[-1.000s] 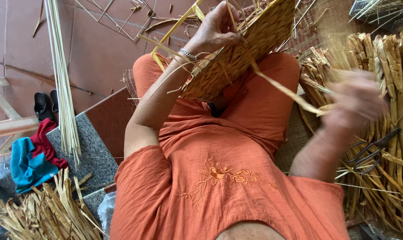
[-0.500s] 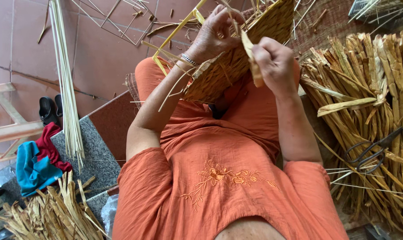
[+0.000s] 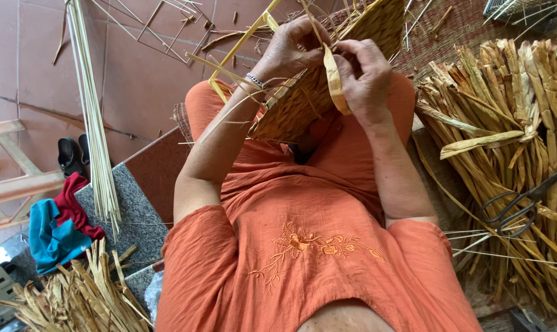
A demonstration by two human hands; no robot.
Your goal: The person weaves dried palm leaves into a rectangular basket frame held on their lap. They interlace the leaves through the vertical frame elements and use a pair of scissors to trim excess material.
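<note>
Here, with the woven basket (image 3: pixel 327 80) tilted on the lap, the left hand (image 3: pixel 291 49) pinching its rim and the right hand (image 3: pixel 364 74) pinching the flat strand (image 3: pixel 335 83), even tension probably matters most.

Both forearms extend forward from orange short sleeves, elbows bent and converging, so that the left hand (image 3: pixel 291 49), a bracelet at its wrist, and the right hand (image 3: pixel 364 74) meet close together above the lap, fingers curled and pinched inward, knuckles toward the camera.
</note>
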